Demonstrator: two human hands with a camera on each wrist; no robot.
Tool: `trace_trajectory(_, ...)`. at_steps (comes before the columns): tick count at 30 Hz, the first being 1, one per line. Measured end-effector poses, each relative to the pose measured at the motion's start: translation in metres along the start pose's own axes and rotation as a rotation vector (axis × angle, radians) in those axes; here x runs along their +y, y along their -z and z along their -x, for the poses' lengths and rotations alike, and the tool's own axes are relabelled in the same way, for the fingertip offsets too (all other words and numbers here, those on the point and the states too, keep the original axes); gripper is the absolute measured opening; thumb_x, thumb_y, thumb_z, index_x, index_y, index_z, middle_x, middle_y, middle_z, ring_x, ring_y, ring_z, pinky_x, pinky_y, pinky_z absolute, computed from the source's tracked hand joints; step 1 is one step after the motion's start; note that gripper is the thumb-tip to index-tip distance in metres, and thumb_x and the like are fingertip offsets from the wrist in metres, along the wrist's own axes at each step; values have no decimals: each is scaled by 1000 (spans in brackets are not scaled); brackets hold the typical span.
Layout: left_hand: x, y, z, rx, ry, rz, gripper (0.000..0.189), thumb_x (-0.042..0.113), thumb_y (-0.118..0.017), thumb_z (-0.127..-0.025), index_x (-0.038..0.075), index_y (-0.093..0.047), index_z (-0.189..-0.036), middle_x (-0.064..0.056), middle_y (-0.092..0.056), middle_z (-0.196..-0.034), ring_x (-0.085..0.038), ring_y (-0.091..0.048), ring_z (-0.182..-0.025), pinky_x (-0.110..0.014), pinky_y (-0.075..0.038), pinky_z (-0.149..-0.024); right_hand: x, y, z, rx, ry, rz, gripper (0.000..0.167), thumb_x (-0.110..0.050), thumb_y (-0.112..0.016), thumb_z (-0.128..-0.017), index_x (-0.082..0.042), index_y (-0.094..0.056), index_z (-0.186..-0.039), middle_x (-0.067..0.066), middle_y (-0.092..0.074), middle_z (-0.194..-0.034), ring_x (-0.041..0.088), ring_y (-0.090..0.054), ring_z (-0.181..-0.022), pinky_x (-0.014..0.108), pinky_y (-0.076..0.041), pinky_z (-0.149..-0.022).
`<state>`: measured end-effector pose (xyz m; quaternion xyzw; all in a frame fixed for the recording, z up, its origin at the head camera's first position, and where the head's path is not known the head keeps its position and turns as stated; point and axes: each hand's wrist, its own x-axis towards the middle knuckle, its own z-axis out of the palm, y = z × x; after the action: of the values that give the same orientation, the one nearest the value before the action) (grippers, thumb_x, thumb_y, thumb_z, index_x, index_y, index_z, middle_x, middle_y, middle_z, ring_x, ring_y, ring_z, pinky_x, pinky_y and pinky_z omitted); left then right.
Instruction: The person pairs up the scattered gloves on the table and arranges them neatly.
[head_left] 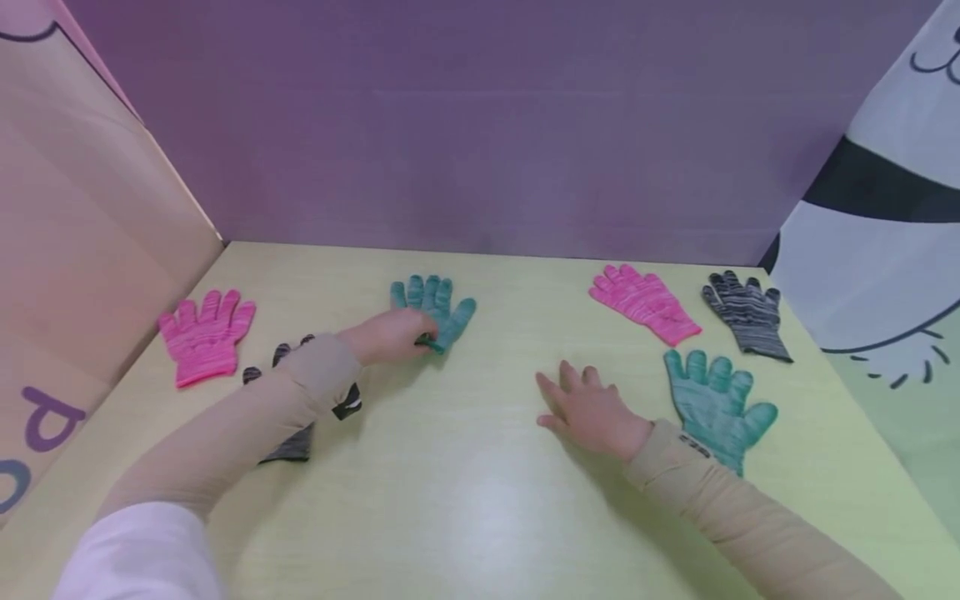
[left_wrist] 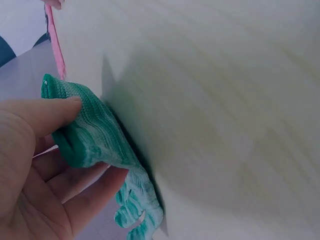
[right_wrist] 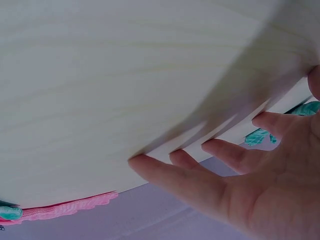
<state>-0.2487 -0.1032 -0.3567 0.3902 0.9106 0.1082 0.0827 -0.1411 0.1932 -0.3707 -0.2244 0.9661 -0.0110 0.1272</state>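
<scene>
My left hand (head_left: 396, 335) pinches the cuff of a green knit glove (head_left: 444, 310) near the back of the table. In the left wrist view, the thumb lies on one side of that green glove (left_wrist: 97, 127) and the fingers on the other; the cuff is raised, with the glove's fingers hanging lower. My right hand (head_left: 592, 414) is spread, palm down, at the middle right, holding nothing. In the right wrist view, the fingertips (right_wrist: 137, 159) of the right hand are at the tabletop. A second green glove (head_left: 716, 404) lies beside the right forearm, which covers part of its cuff.
A pink glove (head_left: 208, 337) lies at the far left; a black-grey glove (head_left: 292, 446) is partly hidden under the left forearm. At the back right lie another pink glove (head_left: 643, 302) and another black-grey glove (head_left: 746, 312). A purple panel (head_left: 480, 125) stands behind the table (head_left: 465, 500).
</scene>
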Motion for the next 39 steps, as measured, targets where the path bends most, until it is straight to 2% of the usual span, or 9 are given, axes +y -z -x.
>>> trace_trajectory(2, 0, -4, 0, 6, -12, 2, 4, 9, -67, -86, 7, -67, -82, -16, -69, -101, -28, -64, -94, -40, -51, -87, 1, -1, 1, -4, -5, 5, 62, -41, -48, -96, -7, -33, -146, 32, -29, -145, 59, -34, -123, 72, -41, -85)
trace_trajectory(5, 0, -10, 3, 2, -22, 1, 7, 9, -68, -85, 8, -64, -79, -15, -69, -98, -27, -63, -92, -41, -50, -86, 1, -1, 2, -11, -1, 2, 63, -41, -48, -96, -8, -32, -147, 32, -29, -145, 58, -34, -123, 72, -41, -86)
trace_trajectory(8, -1, -11, 7, -11, -10, 8, 10, 11, -69, -85, 8, -63, -78, -9, -67, -88, -20, -60, -82, -37, -51, -80, -1, -1, 2, -10, 10, -11, 63, -42, -48, -97, -7, -32, -147, 32, -28, -146, 59, -33, -124, 73, -39, -86)
trace_trajectory(9, 0, -11, 9, -16, -5, 11, 12, 13, -69, -85, 8, -62, -77, -4, -64, -78, -15, -56, -72, -33, -51, -72, -2, 0, 1, -7, 15, -10, 63, -41, -48, -97, -7, -32, -147, 33, -28, -146, 59, -33, -124, 73, -40, -86)
trace_trajectory(16, 3, -7, 10, -42, -21, 2, 21, 29, -63, -90, 8, -65, -86, -1, -58, -82, -12, -52, -74, -29, -48, -70, -1, 0, 0, -2, 5, 6, 62, -41, -47, -97, -7, -32, -147, 33, -29, -146, 58, -34, -123, 72, -40, -86)
trace_trajectory(19, 4, -7, 9, -29, -50, -23, 17, 22, -59, -93, 7, -66, -88, -2, -57, -82, -14, -53, -75, -31, -50, -72, -1, -1, -1, -3, 2, 2, 62, -42, -46, -97, -8, -31, -147, 32, -28, -146, 58, -33, -124, 73, -39, -87)
trace_trajectory(24, 1, -11, 8, -19, -69, -70, 7, 11, -67, -87, 6, -66, -92, -5, -58, -87, -18, -57, -83, -31, -52, -77, 1, -2, -1, -3, -3, 8, 63, -43, -46, -97, -8, -30, -148, 32, -28, -146, 58, -33, -124, 72, -40, -87)
trace_trajectory(33, 2, -6, 11, -13, 27, -63, 17, 15, -66, -88, 4, -65, -102, -8, -61, -98, -21, -60, -91, -34, -52, -82, -1, 3, -1, -1, 4, 13, 61, -40, -47, -97, -7, -32, -147, 33, -29, -145, 59, -34, -123, 72, -40, -86)
trace_trajectory(39, -2, 0, 13, -60, 133, -68, 46, 27, -61, -93, -3, -55, -127, -22, -53, -130, -35, -52, -120, -45, -43, -101, 1, 0, -1, -12, -8, -6, 62, -41, -46, -98, -8, -30, -148, 32, -27, -147, 59, -32, -125, 73, -38, -88)
